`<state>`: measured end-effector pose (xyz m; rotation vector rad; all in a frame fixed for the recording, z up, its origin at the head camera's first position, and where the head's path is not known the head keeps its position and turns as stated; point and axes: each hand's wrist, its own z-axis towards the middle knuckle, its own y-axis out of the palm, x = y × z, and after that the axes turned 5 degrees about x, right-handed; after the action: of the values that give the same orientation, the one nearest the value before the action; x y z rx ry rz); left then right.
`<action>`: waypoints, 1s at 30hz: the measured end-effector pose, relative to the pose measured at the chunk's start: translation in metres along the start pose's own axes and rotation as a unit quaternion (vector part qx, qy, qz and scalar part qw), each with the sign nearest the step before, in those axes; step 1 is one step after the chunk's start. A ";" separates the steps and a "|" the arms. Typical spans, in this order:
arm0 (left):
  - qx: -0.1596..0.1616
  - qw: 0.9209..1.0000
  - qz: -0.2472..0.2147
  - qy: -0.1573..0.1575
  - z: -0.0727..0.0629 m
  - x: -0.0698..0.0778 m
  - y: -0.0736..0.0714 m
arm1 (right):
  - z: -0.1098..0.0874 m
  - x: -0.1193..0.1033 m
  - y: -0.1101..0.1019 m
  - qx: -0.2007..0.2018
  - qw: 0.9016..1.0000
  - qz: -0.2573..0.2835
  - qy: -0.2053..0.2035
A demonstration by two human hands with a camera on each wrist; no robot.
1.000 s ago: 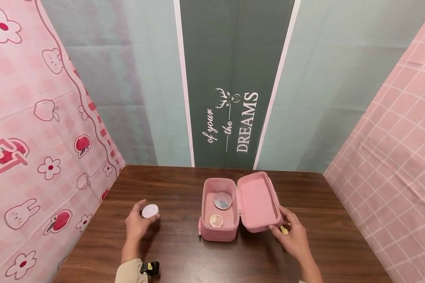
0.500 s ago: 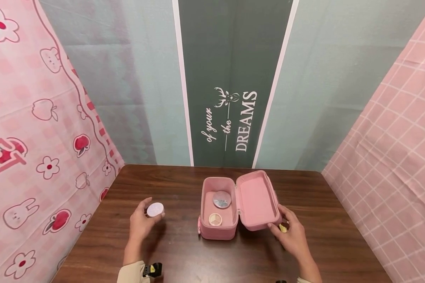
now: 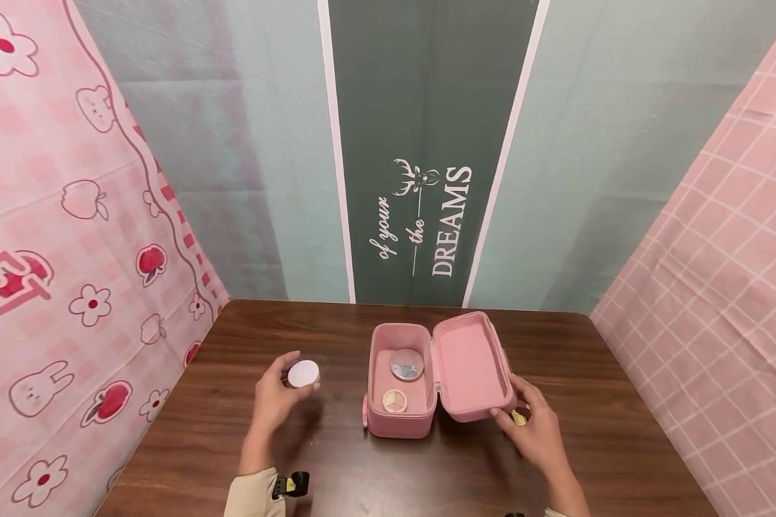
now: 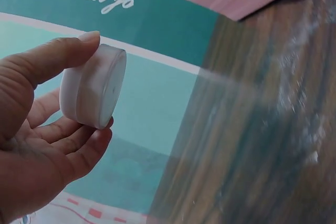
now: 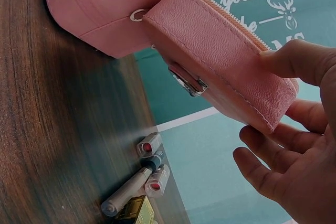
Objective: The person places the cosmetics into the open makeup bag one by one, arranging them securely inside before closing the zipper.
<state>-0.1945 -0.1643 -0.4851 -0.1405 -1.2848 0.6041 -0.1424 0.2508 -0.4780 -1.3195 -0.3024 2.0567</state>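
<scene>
Two things gripped, one pink case (image 3: 401,426) between

Left hand (image 3: 276,396) pinches one round white container (image 3: 304,373) over the tabletop (image 3: 343,485), whose left edge lies well beyond that hand; a stretch of wood separates container and case

Two discs (image 3: 407,365) lie inside the case, between the hands

Right hand (image 3: 535,428) grips the open lid (image 3: 470,368) by its edge; near it lie two clear pieces (image 5: 157,182), one tube (image 5: 126,192), one gold box (image 5: 138,211)
</scene>
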 end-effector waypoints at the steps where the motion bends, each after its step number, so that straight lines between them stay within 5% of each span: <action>1: -0.002 1.000 -0.004 0.003 0.001 0.003 0.002 | 0.000 0.000 0.000 0.001 1.000 0.001 0.000; 13: -0.023 0.999 -0.017 0.028 0.019 0.035 0.025 | 0.001 0.000 -0.002 -0.001 1.000 0.005 0.004; 30: -0.102 0.993 0.014 0.049 0.026 0.053 0.047 | 0.000 0.002 0.000 -0.009 1.000 -0.001 0.012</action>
<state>-0.2266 -0.1045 -0.4515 -0.3529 -1.2483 0.4826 -0.1436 0.2521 -0.4798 -1.3539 -0.3110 2.0396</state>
